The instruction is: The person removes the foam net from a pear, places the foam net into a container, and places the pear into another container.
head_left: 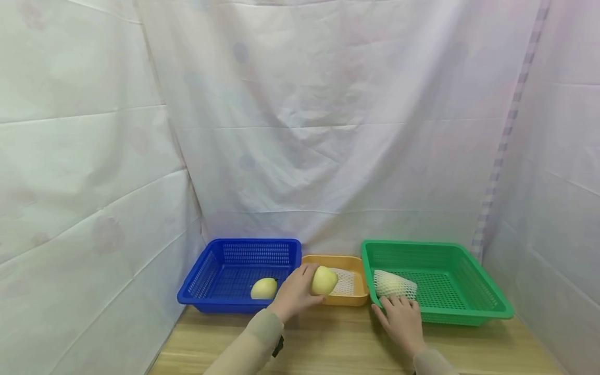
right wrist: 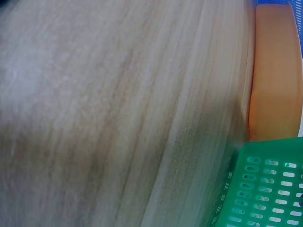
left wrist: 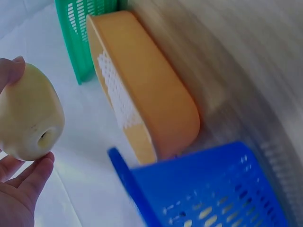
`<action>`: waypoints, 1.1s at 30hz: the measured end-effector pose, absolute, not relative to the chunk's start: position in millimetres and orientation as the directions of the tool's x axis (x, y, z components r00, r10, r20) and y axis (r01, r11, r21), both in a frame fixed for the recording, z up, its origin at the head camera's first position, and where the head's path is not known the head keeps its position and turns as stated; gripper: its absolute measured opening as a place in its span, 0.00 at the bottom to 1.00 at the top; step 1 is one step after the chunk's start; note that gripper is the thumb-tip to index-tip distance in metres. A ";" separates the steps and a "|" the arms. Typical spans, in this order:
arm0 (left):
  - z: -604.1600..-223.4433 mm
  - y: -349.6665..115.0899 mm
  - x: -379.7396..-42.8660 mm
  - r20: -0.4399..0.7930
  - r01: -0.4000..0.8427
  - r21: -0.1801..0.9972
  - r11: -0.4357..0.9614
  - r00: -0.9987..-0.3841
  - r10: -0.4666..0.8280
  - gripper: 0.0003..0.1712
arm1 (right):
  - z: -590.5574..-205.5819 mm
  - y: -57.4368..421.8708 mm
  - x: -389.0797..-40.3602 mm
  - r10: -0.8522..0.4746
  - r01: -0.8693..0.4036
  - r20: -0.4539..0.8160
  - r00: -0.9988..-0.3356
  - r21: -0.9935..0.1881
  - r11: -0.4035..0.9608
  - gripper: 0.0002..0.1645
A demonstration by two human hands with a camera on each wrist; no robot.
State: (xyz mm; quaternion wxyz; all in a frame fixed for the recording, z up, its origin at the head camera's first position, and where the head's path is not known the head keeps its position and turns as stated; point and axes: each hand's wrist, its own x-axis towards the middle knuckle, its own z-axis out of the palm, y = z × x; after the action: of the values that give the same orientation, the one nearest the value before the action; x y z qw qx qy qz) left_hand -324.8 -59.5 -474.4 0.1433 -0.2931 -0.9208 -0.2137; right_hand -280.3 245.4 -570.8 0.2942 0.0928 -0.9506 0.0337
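My left hand [head_left: 294,292] grips a pale yellow pear [head_left: 324,280] above the front of a shallow orange tray [head_left: 360,276]. In the left wrist view, thumb and fingers pinch that pear [left wrist: 35,113] from opposite sides, its hollow end showing. A second bare pear [head_left: 264,288] lies in the blue basket [head_left: 192,299]. My right hand [head_left: 401,320] rests at the front rim of the green basket [head_left: 485,312], fingers reaching over it beside a fruit in a white foam net [head_left: 396,285]. Whether its fingertips touch the net is unclear. The right wrist view does not show this hand.
White foam netting [head_left: 344,281] lies in the orange tray, which stands between the two baskets. Everything stands on a wooden table [head_left: 337,338]. White cloth [head_left: 300,130] hangs behind and along both sides.
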 end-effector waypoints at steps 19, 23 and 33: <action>-456.7 -93.5 -345.0 0.417 0.585 0.265 0.767 -0.787 0.455 0.48 | -571.4 245.4 -280.6 -0.155 -0.190 0.558 -0.815 -0.005 0.982 0.16; -453.7 -100.1 -349.7 0.412 0.570 0.257 0.780 -0.795 0.445 0.49 | -572.4 246.4 -281.2 -0.156 -0.191 0.563 -0.812 -0.004 0.982 0.17; -449.6 -120.9 -357.3 0.407 0.548 0.250 0.798 -0.807 0.427 0.48 | -574.3 246.2 -281.8 -0.155 -0.194 0.564 -0.811 -0.010 0.981 0.16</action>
State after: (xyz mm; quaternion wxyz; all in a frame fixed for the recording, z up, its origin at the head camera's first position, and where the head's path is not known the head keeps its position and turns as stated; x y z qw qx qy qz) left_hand -357.3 -120.9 -449.6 0.1675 -0.2613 -0.9333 -0.1809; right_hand -281.8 246.2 -574.3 0.2934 0.0917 -0.9510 0.0337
